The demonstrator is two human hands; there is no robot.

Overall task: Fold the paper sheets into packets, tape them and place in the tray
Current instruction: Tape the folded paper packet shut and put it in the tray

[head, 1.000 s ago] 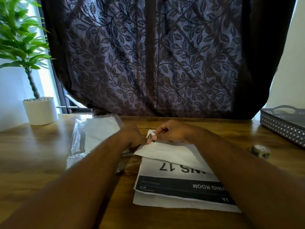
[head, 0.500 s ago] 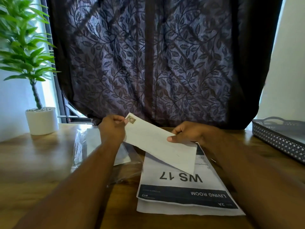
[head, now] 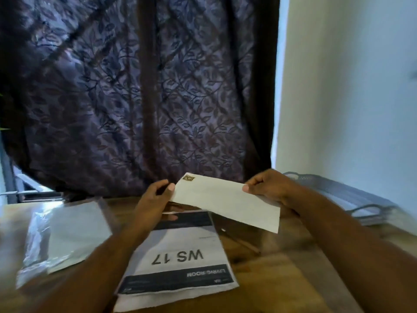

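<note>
A folded white paper packet with a small brown tape patch at its far left corner hangs in the air above the wooden table. My left hand pinches its left edge and my right hand pinches its upper right edge. The grey mesh tray sits at the right, just beyond my right hand, and looks blurred. Under the packet lies a printed sheet marked "WS 17".
A clear plastic sleeve with white sheets lies at the left of the table. A dark leaf-patterned curtain hangs behind the table, and a pale wall stands at the right. A thin stick-like item lies right of the printed sheet.
Both hands lifted the packet off the printed sheet and carried it up and to the right, toward the tray. The view has swung right, so the potted plant has left the frame.
</note>
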